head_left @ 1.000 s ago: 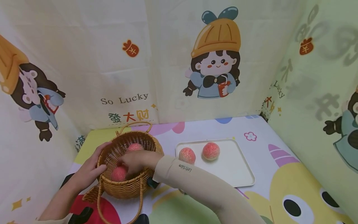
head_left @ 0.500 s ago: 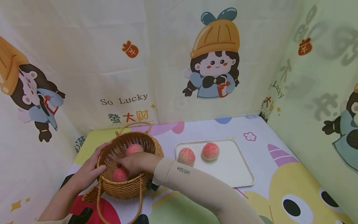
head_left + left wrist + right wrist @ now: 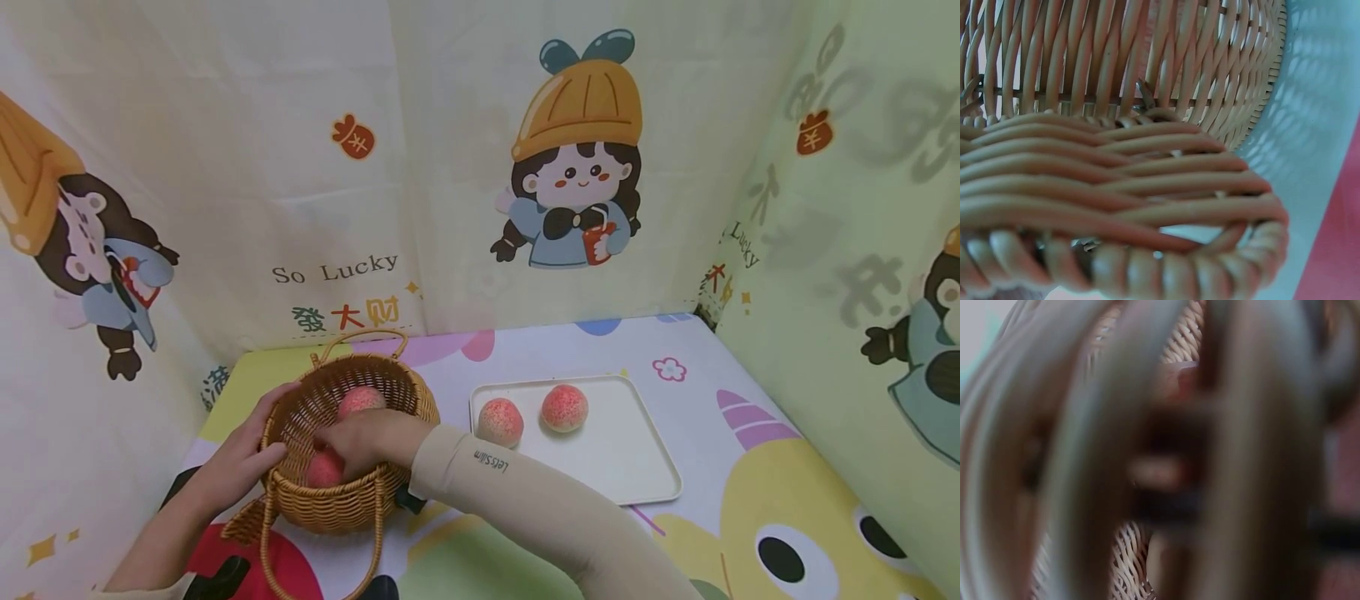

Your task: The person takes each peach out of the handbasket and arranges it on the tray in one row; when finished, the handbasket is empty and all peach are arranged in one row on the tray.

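Observation:
A brown wicker basket (image 3: 330, 508) stands tilted toward me at the left of the table, its handles hanging front and back. My left hand (image 3: 238, 454) rests against its left side, thumb and fingers spread along the rim. Inside the basket, my right hand (image 3: 367, 440) grips a pink speckled peach (image 3: 324, 470); the fingertips are partly hidden. Behind that hand lies a second peach (image 3: 362, 400). The left wrist view shows the woven lid (image 3: 1116, 181) below the basket wall. Blurred wicker strands (image 3: 1266, 456) fill most of the right wrist view.
To the right is a white rectangular tray (image 3: 622, 458) bearing two peaches, one at its left (image 3: 501, 422) and one near its middle (image 3: 565, 408). My right forearm passes in front of the tray. Printed cloth walls (image 3: 450, 167) enclose the back and sides.
The peach at my right hand has shifted slightly right within the basket. Both hands otherwise stay nearly where they were, and the tray's peaches have not moved.

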`<control>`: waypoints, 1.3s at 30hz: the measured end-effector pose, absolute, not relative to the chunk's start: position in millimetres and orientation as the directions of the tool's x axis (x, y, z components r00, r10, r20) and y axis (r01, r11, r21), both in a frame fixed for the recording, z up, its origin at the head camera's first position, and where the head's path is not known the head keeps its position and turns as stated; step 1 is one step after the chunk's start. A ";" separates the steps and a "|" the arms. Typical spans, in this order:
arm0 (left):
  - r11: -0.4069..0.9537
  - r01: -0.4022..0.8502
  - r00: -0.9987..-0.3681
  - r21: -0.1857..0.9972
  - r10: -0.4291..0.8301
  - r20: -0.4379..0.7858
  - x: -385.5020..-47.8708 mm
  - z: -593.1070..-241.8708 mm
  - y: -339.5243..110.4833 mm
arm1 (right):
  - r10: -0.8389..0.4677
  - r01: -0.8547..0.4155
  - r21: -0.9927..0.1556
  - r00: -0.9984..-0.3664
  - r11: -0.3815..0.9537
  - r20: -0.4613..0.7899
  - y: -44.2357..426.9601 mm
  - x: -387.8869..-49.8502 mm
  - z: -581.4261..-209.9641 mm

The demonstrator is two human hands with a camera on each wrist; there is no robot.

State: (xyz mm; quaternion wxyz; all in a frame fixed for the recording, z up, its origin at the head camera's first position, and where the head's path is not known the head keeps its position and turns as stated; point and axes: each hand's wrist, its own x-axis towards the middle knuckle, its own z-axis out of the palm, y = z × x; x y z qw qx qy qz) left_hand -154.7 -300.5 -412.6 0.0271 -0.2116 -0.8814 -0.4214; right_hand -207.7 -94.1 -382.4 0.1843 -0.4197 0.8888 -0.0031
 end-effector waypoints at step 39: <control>0.570 0.344 -0.930 0.746 0.316 0.187 -155.8 -412.1 -300.2 | -0.702 -0.369 -0.913 -0.697 0.172 0.149 134.4 -254.3 -332.7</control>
